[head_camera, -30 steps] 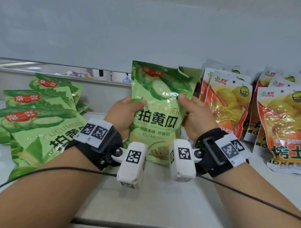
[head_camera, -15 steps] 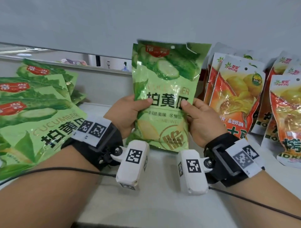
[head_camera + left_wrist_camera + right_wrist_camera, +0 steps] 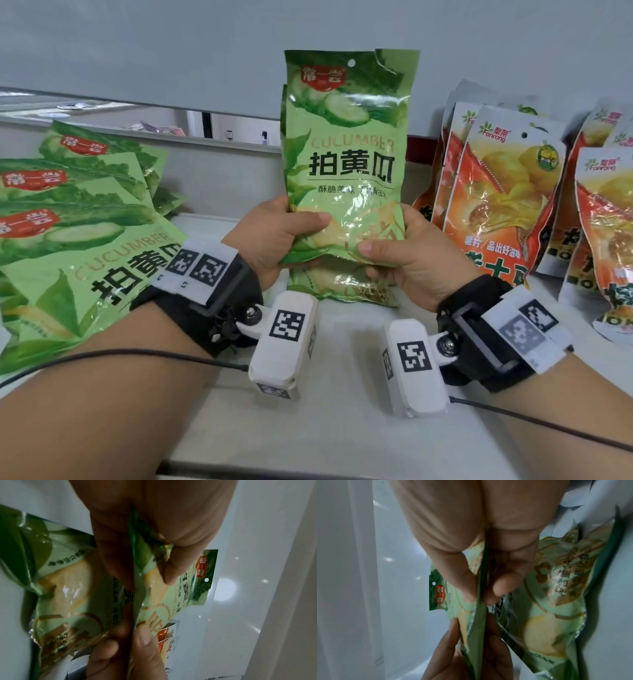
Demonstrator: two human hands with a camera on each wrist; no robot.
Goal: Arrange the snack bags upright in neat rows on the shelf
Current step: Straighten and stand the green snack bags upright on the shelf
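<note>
I hold a green cucumber snack bag upright above the white shelf. My left hand grips its lower left edge, thumb on the front. My right hand pinches its lower right corner. A second green bag stands right behind it, its bottom on the shelf. The left wrist view shows my left hand pinching the held bag edge-on, with the second bag beside it. In the right wrist view my right hand clamps the held bag, the second bag beside it.
A pile of green cucumber bags lies slumped at the left. Several orange snack bags stand in rows at the right. A grey wall closes the back. Bare shelf lies in front of my wrists.
The green bag has risen and stands taller and straighter. Both hands now grip its lower part instead of its middle.
</note>
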